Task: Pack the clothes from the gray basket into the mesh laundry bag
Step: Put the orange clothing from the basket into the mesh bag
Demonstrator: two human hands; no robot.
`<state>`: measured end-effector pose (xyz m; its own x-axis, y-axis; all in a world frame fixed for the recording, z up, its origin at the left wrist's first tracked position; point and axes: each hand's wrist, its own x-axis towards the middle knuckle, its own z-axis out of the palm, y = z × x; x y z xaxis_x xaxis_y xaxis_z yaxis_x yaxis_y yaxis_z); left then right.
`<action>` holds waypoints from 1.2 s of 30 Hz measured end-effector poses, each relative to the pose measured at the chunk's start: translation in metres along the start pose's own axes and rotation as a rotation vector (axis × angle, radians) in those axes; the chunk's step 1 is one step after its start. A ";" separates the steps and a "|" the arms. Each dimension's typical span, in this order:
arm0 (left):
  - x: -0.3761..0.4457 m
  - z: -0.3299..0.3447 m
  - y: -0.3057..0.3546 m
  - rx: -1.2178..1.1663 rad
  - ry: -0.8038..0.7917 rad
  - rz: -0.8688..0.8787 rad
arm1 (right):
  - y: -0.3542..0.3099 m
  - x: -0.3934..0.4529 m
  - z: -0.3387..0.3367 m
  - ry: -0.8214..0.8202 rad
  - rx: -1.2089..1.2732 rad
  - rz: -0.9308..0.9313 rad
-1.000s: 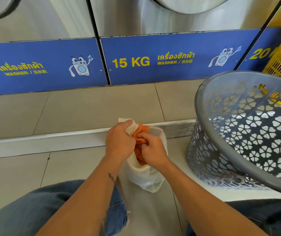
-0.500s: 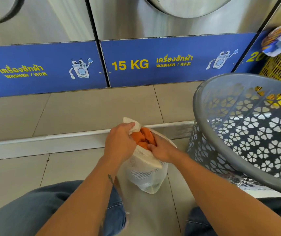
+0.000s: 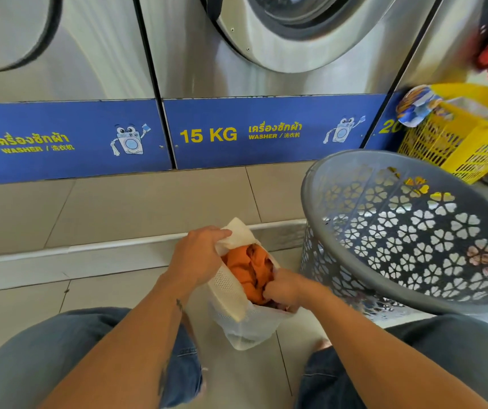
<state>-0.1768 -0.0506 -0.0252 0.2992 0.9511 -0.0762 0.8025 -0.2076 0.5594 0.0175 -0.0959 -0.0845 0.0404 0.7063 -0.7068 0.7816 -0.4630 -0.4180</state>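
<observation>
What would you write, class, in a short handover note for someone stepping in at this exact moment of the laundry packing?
Left hand: grip closed on the white rim flap of the mesh laundry bag, holding its mouth open.
Right hand: pushed into the bag's mouth, pressing down the orange garment.
The bag stands on the floor between the knees; the gray basket sits tilted to the right.
Done: orange garment mostly inside.
Left: finish tucking it in, check the basket for anything remaining (its bottom is hard to see), close the bag.

Two bare hands, left hand (image 3: 198, 258) and right hand (image 3: 284, 289); one mesh laundry bag (image 3: 236, 317) with one orange garment (image 3: 245, 267); two baskets, gray basket (image 3: 408, 231) and yellow basket (image 3: 458, 137); three washer fronts.
</observation>
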 end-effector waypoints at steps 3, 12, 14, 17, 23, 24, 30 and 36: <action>-0.004 0.002 0.001 0.031 -0.036 0.010 | -0.001 -0.001 0.004 0.243 0.174 -0.129; 0.005 0.015 -0.006 0.017 -0.086 0.008 | 0.004 0.042 0.067 0.148 -0.185 -0.466; 0.007 0.017 -0.010 0.022 -0.098 -0.019 | 0.003 0.051 0.072 0.125 -0.181 -0.430; 0.012 0.019 -0.011 -0.007 -0.070 -0.054 | -0.018 0.044 0.052 0.060 0.131 -0.449; 0.023 0.019 -0.012 -0.048 0.047 -0.147 | -0.041 0.033 -0.021 0.440 0.497 -0.326; 0.025 0.019 -0.012 -0.058 0.063 -0.166 | -0.040 0.037 -0.029 0.512 0.510 -0.294; 0.026 0.015 -0.008 -0.107 0.077 -0.171 | -0.037 0.074 -0.045 0.442 0.443 -0.208; 0.031 0.015 -0.011 -0.223 0.024 -0.183 | -0.036 0.086 -0.037 0.222 0.366 -0.322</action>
<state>-0.1688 -0.0223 -0.0460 0.1455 0.9738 -0.1747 0.7081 0.0208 0.7058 0.0156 0.0014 -0.1093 -0.0035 0.9214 -0.3886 0.5095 -0.3328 -0.7935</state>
